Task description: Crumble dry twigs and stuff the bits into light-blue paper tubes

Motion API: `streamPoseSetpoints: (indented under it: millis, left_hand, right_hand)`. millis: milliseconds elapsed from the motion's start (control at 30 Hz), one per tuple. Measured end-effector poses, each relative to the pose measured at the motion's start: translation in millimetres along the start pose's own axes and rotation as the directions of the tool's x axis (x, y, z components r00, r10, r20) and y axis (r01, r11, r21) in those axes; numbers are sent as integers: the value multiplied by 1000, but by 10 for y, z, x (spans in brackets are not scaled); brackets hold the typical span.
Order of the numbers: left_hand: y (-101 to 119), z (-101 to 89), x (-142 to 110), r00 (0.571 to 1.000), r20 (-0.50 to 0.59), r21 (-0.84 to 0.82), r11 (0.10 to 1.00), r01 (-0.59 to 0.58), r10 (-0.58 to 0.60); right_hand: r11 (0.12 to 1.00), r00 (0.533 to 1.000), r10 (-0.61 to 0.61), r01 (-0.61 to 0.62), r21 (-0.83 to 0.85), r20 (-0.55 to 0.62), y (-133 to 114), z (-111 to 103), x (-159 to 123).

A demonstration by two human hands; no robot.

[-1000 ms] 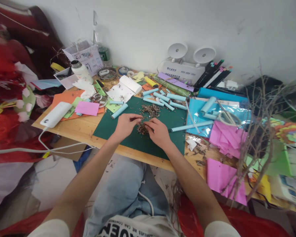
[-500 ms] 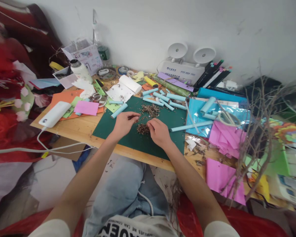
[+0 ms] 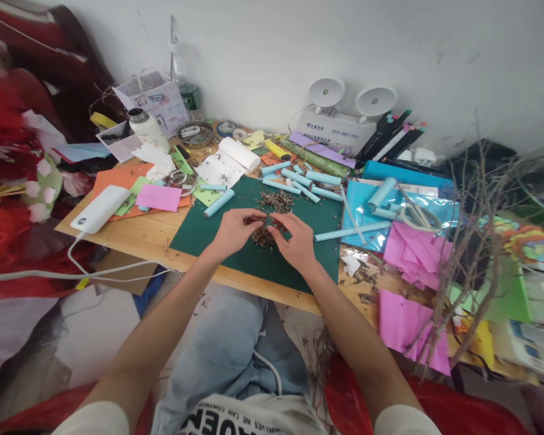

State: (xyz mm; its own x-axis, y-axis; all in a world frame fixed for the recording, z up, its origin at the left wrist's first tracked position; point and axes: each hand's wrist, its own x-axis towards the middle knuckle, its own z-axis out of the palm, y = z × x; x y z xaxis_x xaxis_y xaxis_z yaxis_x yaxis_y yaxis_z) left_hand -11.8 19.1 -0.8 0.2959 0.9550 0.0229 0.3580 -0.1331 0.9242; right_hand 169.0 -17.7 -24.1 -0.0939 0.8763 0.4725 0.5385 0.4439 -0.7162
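Note:
My left hand (image 3: pixel 236 231) and my right hand (image 3: pixel 297 243) come almost fingertip to fingertip over the green cutting mat (image 3: pixel 294 272). Fingers and thumb of each are bent in a loose pinch; anything between them is too small to make out. Just under the fingertips sits a small heap of dry brown plant bits (image 3: pixel 263 237), partly covered by my hands. A second, looser pile of brown bits (image 3: pixel 278 201) lies just behind them on the mat.
Several light-blue paper tubes (image 3: pixel 324 178) lie along the mat's back edge. To the right are scissors (image 3: pixel 419 216), pink paper (image 3: pixel 412 326) and upright bare twigs (image 3: pixel 483 254). At left are a white power bank (image 3: pixel 100 208), a pink note (image 3: pixel 158 197) and a white bottle (image 3: pixel 148 130).
My right hand has lifted a little off the small heap, its fingers spreading from a tighter pinch. My left hand has moved right, and the fingertips are now close together.

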Motion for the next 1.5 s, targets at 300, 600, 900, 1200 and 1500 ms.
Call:
streamPoseSetpoints:
  millis: [300, 600, 900, 1200, 1500]
  left_hand:
    - [75, 29, -43, 994, 59, 56, 994, -90, 87]
    - [-59, 56, -53, 1000, 10, 0, 1000, 20, -20]
    - [51, 96, -67, 998, 44, 110, 993, -48, 43]
    - [26, 101, -50, 997, -75, 92, 996, -2, 9]
    - [-164, 119, -7, 987, -149, -252, 967, 23, -63]
  right_hand:
    - [995, 994, -97, 98, 21, -46, 33, 31, 4]
    - [990, 989, -136, 133, -50, -62, 79, 64, -22]
    - [992, 998, -55, 57, -112, 27, 85, 74, -21]
    - [998, 999, 52, -52, -38, -5, 21, 60, -7]
    - [995, 994, -62, 70, -77, 95, 34, 62, -28]
